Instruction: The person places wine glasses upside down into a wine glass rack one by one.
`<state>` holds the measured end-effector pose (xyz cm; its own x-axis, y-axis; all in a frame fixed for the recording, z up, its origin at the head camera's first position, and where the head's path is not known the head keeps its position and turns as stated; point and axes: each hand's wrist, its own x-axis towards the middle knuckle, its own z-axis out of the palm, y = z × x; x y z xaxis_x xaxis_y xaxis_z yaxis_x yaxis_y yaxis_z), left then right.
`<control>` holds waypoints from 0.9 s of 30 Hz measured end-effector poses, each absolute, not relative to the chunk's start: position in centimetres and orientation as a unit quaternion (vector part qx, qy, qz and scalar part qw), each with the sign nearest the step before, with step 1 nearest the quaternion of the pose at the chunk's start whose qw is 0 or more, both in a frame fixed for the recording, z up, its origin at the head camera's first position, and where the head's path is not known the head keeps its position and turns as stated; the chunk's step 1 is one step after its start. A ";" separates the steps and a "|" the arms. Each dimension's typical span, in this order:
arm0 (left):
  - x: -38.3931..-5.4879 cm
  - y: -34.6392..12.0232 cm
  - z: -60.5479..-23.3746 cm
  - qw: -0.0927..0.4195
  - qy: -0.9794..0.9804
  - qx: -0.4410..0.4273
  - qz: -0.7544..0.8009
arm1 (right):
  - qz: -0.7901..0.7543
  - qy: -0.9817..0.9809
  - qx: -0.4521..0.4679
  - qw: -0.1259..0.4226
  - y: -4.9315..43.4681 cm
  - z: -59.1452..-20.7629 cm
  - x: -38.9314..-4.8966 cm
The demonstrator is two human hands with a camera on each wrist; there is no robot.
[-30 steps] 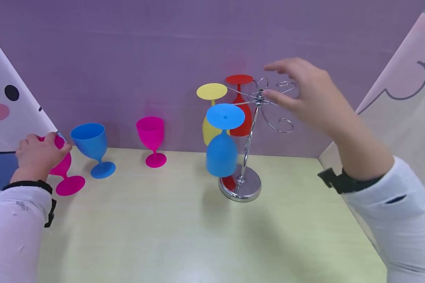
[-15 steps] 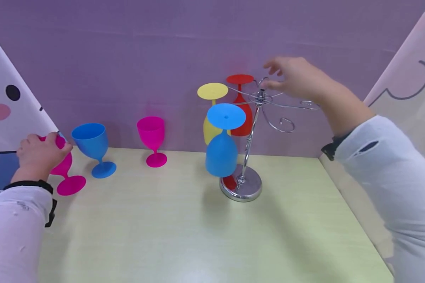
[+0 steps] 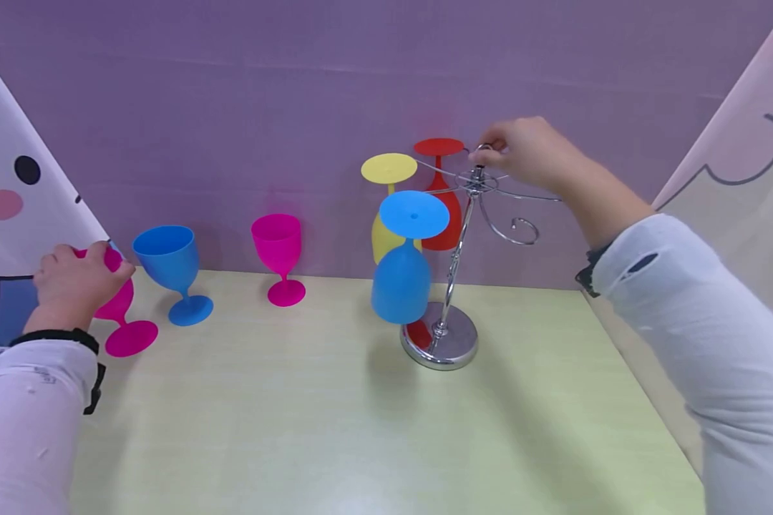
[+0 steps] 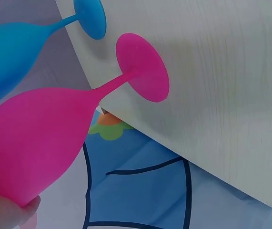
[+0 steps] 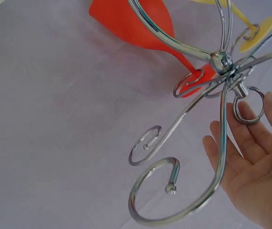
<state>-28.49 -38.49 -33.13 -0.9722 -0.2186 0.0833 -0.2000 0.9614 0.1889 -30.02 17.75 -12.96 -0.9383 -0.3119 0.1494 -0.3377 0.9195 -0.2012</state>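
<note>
At the far left, my left hand grips the bowl of a pink goblet from above. The goblet stands tilted; the left wrist view shows its bowl with fingertips at the lower edge. My right hand is at the top of a chrome goblet rack. Thumb and forefinger pinch the rack's top ring, while the other fingers spread beside the wire arms. Upside down on the rack hang a blue goblet, a yellow goblet and a red goblet.
A blue goblet and another pink goblet stand upright along the back of the pale table. The rack's round base rests on the table. Curled wire arms reach out to the right. A purple backdrop rises behind.
My right hand has moved in over the rack's top, and its thumb and fingers have come together on the ring. The left hand keeps its hold on the pink goblet.
</note>
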 end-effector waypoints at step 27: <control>-28.3 -38.8 -33.0 0.055 -0.988 0.112 -0.088 | 0.095 -0.983 0.112 0.106 16.3 -13.2 -29.9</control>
<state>-28.34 -38.80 -33.04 -0.9688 -0.2315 0.0891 -0.2121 0.9594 0.1860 -29.94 16.29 -13.18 -0.9525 -0.2000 0.2295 -0.2402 0.9569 -0.1632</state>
